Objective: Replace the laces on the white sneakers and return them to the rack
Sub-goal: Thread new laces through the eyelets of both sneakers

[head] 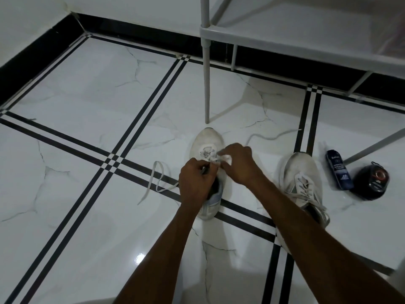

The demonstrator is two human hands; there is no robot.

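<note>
Sneaker [207,141] before rack leg [206,84], second sneaker [300,170] right, bottle [338,170] beyond.

- Two bare forearms enter the head view from the lower edge; no sleeve shows on either as far up as the frame reaches.
- Left hand [195,180]: bare, no glove, no ring or band visible.
- Right hand [237,163]: bare, no glove; wrist carries no watch or strap.
- Both hands slightly motion-blurred; nails and finer detail not readable.
</note>
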